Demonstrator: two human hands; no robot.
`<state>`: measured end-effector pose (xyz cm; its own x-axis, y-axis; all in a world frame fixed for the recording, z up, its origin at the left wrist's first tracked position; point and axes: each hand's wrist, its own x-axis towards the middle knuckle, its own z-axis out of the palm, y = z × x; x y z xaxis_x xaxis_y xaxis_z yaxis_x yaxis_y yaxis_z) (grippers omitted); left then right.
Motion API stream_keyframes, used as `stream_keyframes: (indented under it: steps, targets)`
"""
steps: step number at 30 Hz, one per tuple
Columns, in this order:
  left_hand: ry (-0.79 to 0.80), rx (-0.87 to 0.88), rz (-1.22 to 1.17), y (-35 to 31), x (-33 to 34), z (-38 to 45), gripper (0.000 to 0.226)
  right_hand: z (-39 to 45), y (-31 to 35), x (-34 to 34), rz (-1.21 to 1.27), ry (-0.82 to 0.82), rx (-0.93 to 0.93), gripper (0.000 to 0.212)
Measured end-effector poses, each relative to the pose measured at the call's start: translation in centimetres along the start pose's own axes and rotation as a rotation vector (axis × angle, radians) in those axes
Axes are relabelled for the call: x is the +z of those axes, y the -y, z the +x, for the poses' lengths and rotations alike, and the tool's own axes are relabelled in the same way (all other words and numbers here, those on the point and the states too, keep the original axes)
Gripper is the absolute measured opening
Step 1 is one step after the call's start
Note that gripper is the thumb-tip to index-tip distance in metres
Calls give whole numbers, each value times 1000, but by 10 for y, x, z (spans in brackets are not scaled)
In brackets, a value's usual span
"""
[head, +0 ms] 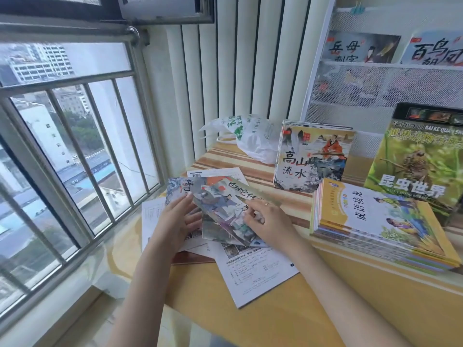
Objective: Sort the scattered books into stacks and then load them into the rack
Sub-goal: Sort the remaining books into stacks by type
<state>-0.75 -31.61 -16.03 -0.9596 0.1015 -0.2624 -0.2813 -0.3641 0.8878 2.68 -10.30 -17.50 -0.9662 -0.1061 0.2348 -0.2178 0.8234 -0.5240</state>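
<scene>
Several thin picture books lie scattered on the yellow table by the window. My right hand pinches the right edge of a painted-cover book and holds it tilted above the pile. My left hand rests with straight fingers on a blue-cornered book under it. A white back-cover book lies nearest me. Stacks stand to the right: a landscape-cover stack, a yellow-bordered stack and a green insect book. The white mesh rack at the back right holds two books.
A white plastic bag lies at the table's back near the vertical blinds. The barred window runs along the left side. A striped cloth covers the table's far part.
</scene>
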Motion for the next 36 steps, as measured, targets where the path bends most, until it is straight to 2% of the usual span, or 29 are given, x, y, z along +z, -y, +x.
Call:
stream_keyframes:
  steps: [3,5,6,7,9,14,17,22,28,30,31,34,36]
  targets:
    - [56,66,176,4,-1,0,29,-3,-1,-3,96,21,58,40]
    - [118,131,321,9,-6,0,58,-5,-6,-1,-108,90,36,59]
    - [162,148,393,10,-9,0,73,-6,-7,0,-198,107,27,62]
    - [205,155,437,11,-10,0,84,-6,-8,0,-233,120,32,59]
    - [261,168,415,9,-12,-1,91,-5,-13,-3,-207,137,63,47]
    - [319,135,248,10,-12,-1,81,-5,-27,-9,-140,159,108,31]
    - [287,155,248,12,-10,0,67,-5,-31,-8,-109,213,70,34]
    - [283,210,303,17,-8,5,74,-5,-25,1,-26,190,-48,42]
    - [253,237,326,20,-9,7,66,-7,-20,2,33,207,-96,44]
    - [242,302,300,20,-7,6,61,-7,-20,0,48,134,-67,48]
    - [237,328,276,19,-5,5,61,-7,-19,-1,108,69,-24,57]
    - [242,346,194,16,0,0,62,-7,-17,-5,416,-159,123,91]
    - [269,327,175,15,0,-2,61,-6,-15,-7,585,-219,226,98]
